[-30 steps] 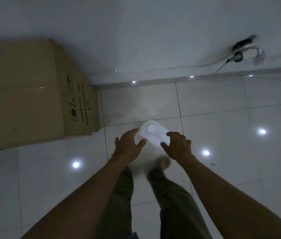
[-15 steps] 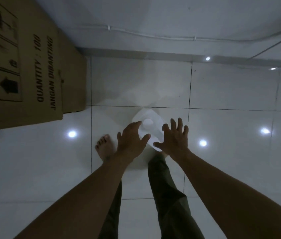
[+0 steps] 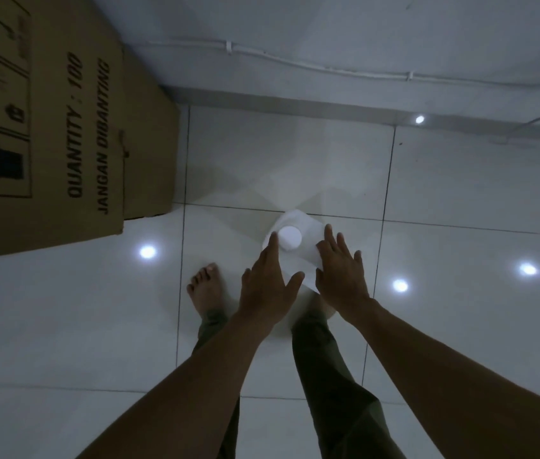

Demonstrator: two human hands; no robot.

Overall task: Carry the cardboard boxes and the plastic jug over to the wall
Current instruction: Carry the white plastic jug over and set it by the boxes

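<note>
A white plastic jug (image 3: pixel 310 228) with a round white cap stands upright on the pale tiled floor, about one tile short of the wall (image 3: pixel 328 34). My left hand (image 3: pixel 268 289) lies over its left side, fingers straight and thumb spread. Over the jug's right side is my right hand (image 3: pixel 341 276), flat, with its fingers apart. Neither hand is closed around the jug. The hands hide its near half. A large cardboard box (image 3: pixel 46 127) printed "QUANTITY : 100" stands at the left against the wall.
A white cable (image 3: pixel 328 66) runs along the wall above the grey baseboard (image 3: pixel 295 104). My bare left foot (image 3: pixel 205 289) stands left of the jug; my right leg is just behind it. Ceiling lights reflect as bright spots on the glossy tiles.
I have come closer to the wall and the box. Both hands held the jug a second ago; the fingers have since straightened and spread, and the jug has sunk to the floor.
</note>
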